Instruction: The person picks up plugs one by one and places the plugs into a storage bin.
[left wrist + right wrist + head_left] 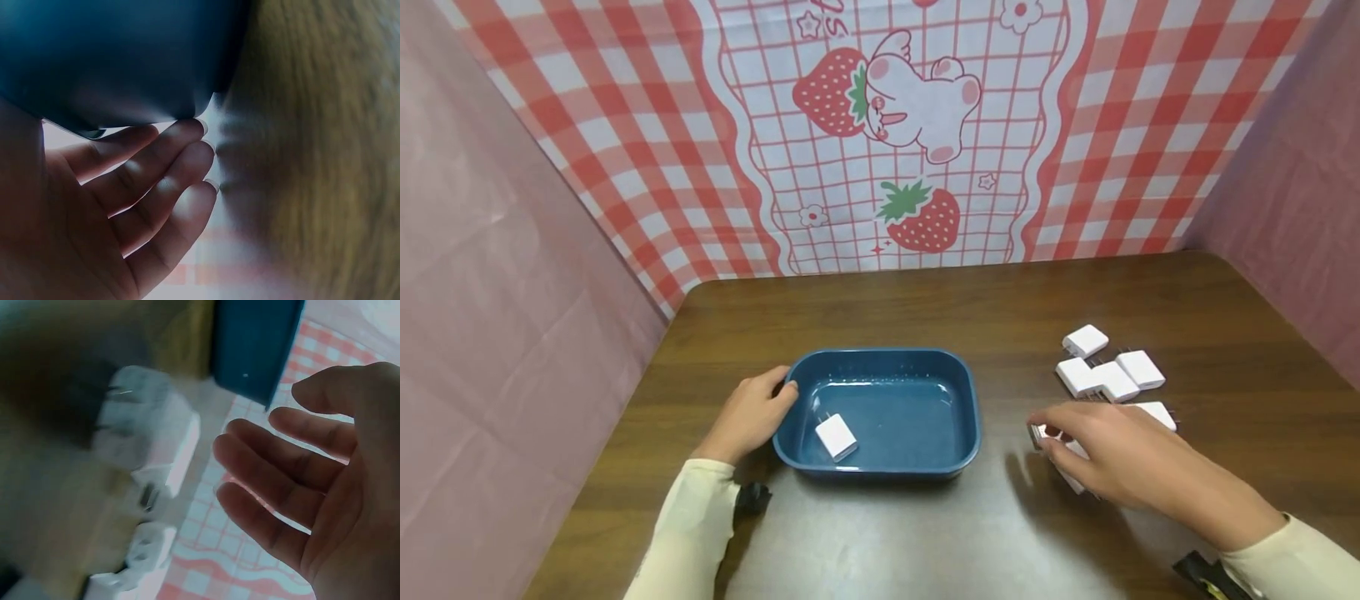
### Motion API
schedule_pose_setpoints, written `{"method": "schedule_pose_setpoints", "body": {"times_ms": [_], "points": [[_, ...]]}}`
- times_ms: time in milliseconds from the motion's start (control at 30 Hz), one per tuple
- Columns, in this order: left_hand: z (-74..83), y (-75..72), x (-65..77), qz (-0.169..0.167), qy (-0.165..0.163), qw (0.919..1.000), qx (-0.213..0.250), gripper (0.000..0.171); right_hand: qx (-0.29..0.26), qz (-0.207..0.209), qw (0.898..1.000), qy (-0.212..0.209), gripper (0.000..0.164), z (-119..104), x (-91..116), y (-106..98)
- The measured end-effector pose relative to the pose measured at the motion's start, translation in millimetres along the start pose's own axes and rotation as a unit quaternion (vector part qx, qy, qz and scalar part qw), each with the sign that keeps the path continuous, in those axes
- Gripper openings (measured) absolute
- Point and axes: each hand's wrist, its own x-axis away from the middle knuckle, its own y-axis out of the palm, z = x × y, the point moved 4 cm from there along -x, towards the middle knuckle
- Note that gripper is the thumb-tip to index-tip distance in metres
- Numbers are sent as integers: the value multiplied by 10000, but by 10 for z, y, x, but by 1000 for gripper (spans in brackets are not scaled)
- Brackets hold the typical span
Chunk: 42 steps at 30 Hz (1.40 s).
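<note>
The left hand (748, 414) pinches the left rim of the blue tray (895, 427) with one white charger (836, 437) inside, while the right hand (1127, 458) has a wide, loose grip near the bunched white chargers (1116, 382) on the worktop's (910, 542) right, where crowding might get one bumped.

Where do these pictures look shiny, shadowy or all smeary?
Head view: pale glare washes over the near part of the table, and the right hand casts a dark shadow; left wrist view: the table is blurry and the left hand looks dim against bright light; right wrist view: the biggest plug is smeary, while the right hand looks sharper.
</note>
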Motion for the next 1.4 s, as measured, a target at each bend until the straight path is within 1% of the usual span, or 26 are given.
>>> {"method": "schedule_pose_setpoints", "body": {"times_ms": [200,333,433,567,700,767,1000,1200,1400], "points": [[8,1,8,3,24,10000,35,46,471,136,9988,-69,25,91,204,79],[10,3,15,17,24,10000,46,44,684,111,9975,-138,29,106,282,138],[13,10,18,18,31,10000,51,44,753,-44,9971,-43,33,119,315,189],[13,13,23,-12,14,9999,120,45,737,-283,9967,189,36,135,344,245],[14,9,27,2,18,9999,170,44,695,-366,9964,332,38,141,361,275],[17,8,28,7,42,9998,181,43,669,-371,9964,366,38,143,368,282],[16,3,25,-18,-37,9998,196,44,666,-371,9960,459,41,156,388,297],[19,0,20,1,-9,9999,158,43,626,-407,9954,592,43,156,413,309],[17,6,23,-36,-105,9998,183,44,658,-386,9949,663,47,160,438,322]]}}
